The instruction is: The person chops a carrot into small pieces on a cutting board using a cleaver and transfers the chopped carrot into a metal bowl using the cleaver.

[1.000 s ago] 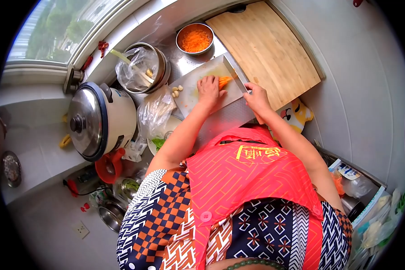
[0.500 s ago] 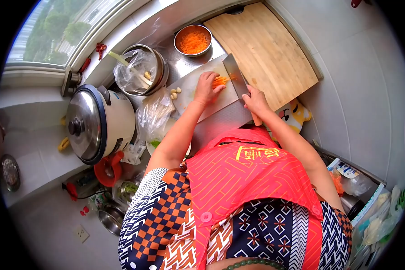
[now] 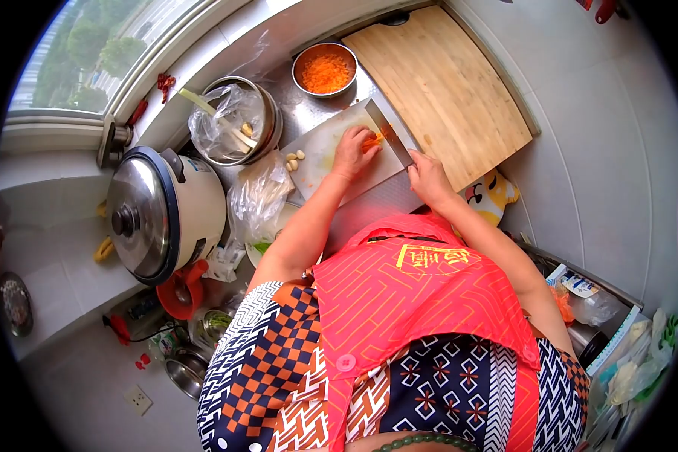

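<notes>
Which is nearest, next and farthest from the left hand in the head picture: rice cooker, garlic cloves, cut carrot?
1. Cut carrot: right at the left hand, on the board.
2. Garlic cloves: left of that hand, near the board's end.
3. Rice cooker: much farther left.

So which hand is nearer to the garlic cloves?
Left. The left hand, on the carrot strips, is to the right of the garlic cloves in the picture; the right hand, holding the knife, is farther right, beyond it.

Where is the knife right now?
In the head view, above and right of centre, the knife is in the right hand, its blade between the left hand and the large wooden board.
</notes>
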The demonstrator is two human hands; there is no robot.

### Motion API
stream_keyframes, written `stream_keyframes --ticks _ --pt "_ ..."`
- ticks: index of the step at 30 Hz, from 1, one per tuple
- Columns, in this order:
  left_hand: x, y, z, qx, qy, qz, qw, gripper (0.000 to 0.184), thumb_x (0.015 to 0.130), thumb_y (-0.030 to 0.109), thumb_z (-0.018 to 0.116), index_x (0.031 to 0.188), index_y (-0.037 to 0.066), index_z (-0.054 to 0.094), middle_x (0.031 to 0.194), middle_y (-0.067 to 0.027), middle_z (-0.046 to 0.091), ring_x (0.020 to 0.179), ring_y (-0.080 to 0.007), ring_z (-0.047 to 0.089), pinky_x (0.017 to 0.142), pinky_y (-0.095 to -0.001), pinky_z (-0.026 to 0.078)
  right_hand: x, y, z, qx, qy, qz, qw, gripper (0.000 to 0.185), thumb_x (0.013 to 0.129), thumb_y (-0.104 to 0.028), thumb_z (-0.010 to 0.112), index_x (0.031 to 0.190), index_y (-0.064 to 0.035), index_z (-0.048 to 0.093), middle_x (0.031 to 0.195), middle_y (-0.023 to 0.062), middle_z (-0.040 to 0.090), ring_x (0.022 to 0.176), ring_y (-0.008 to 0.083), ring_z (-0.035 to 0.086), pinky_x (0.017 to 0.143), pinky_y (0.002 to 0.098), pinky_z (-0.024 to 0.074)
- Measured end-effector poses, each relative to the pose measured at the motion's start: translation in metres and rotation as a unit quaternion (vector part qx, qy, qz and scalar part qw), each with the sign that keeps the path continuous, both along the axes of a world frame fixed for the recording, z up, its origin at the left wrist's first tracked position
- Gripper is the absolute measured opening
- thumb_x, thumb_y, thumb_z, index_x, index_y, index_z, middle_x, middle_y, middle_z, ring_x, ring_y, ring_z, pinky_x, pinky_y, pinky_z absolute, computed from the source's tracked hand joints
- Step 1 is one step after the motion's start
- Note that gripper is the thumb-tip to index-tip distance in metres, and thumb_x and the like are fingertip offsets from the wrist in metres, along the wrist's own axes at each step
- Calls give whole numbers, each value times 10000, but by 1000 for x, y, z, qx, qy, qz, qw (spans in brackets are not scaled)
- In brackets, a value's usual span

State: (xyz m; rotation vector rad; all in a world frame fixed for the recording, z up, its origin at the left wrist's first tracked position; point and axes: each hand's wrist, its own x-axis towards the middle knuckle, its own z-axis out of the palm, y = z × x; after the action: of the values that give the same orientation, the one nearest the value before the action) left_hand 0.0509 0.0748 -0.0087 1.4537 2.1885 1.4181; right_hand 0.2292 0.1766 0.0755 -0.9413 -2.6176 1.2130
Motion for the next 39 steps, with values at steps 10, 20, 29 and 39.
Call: stream_keyframes --ticks 10,20,29,39 --pt "8 8 -7 7 -17 35 999 105 712 61 681 782 50 603 872 -104 607 859 -310 562 762 -384 478 -19 3 10 45 -97 51 993 249 821 -24 484 1041 57 567 911 289 626 869 429 613 791 476 494" --pt "6 11 -8 34 38 25 998 117 703 47 668 782 53 581 867 -97 586 836 -309 549 750 -392 470 -20 -1 -5 91 -133 50 986 219 846 -48 484 1034 43 549 861 276 633 836 431 620 759 491 502" --pt "9 15 -14 3 56 31 998 106 714 52 647 802 67 589 863 -95 574 838 -306 543 753 -398 463 -16 2 -2 116 -75 79 987 226 842 -41 476 1031 37 571 865 263 639 845 422 624 773 481 502" --pt "9 18 -24 26 45 43 998 180 691 32 645 868 58 628 902 -117 596 883 -328 552 788 -408 465 -27 -12 13 120 -187 103 970 180 841 -22 447 997 18 528 872 271 642 838 426 637 738 497 516"
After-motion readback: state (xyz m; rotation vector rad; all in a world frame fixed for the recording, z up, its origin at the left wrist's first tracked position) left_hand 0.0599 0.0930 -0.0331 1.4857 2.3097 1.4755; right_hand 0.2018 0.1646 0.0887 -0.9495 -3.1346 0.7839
